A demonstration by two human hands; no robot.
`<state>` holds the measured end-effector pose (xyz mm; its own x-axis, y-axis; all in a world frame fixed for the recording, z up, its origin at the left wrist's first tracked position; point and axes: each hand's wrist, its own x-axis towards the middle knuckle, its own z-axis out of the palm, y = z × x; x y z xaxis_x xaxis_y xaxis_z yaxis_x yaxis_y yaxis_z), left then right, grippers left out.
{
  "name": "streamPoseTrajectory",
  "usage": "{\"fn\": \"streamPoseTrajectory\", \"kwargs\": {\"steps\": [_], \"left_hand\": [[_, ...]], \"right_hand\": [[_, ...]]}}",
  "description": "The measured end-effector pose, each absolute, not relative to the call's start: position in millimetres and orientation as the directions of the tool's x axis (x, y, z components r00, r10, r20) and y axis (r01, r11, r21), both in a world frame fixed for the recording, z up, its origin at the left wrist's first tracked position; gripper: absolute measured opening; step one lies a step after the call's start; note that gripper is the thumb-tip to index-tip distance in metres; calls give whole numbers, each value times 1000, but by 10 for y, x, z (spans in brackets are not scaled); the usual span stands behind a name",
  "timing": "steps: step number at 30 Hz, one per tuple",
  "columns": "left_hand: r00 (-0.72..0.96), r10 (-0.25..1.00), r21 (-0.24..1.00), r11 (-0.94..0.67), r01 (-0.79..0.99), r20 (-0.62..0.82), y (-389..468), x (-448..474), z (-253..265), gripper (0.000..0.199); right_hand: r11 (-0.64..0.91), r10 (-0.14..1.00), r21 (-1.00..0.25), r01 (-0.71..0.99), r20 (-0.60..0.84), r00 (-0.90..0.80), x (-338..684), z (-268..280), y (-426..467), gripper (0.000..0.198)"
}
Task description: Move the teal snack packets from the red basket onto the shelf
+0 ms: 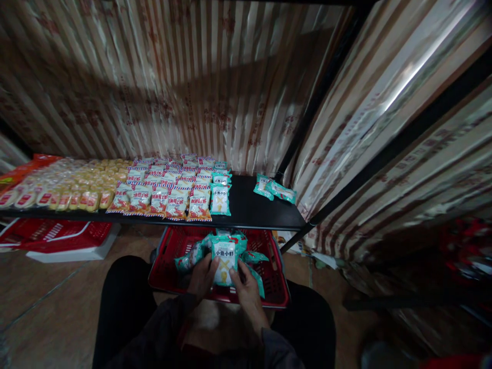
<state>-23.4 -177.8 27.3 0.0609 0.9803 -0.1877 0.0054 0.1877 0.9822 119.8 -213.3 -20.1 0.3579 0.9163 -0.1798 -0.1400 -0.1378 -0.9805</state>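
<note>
Between both hands I hold a teal-and-white snack bag (223,264) upright, its printed front turned towards me. My left hand (203,274) grips its left edge, and my right hand (246,287) has the right edge. Under and behind it is a red plastic basket (275,277), where several more teal snack bags (255,257) lie in a loose heap. The held bag hides part of that heap. Above the basket runs a black shelf (246,205), on which a short row of the same teal bags (220,197) stands.
Left of the teal row stand rows of white-and-orange snack bags (169,197), then wrapped yellow pastries (77,192). Two teal bags (274,189) lie near the shelf's right end. A black shelf post (326,210) rises at the right. Another red basket (65,233) sits below left.
</note>
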Motion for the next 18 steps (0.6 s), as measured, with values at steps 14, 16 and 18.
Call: {"fn": "streamPoseTrajectory", "kwargs": {"steps": [14, 16, 18], "left_hand": [[265, 962, 988, -100, 117, 66, -968, -237, 515, 32], [266, 958, 972, -153, 178, 102, -830, -249, 529, 31], [243, 959, 943, -208, 259, 144, -702, -246, 532, 29]], "right_hand": [[-7, 974, -1000, -14, -10, 227, 1448, 315, -1406, 59], [16, 982, -999, 32, 22, 188, 1483, 334, -1260, 57], [34, 984, -996, 85, 48, 169, 1513, 338, -1137, 56]]}}
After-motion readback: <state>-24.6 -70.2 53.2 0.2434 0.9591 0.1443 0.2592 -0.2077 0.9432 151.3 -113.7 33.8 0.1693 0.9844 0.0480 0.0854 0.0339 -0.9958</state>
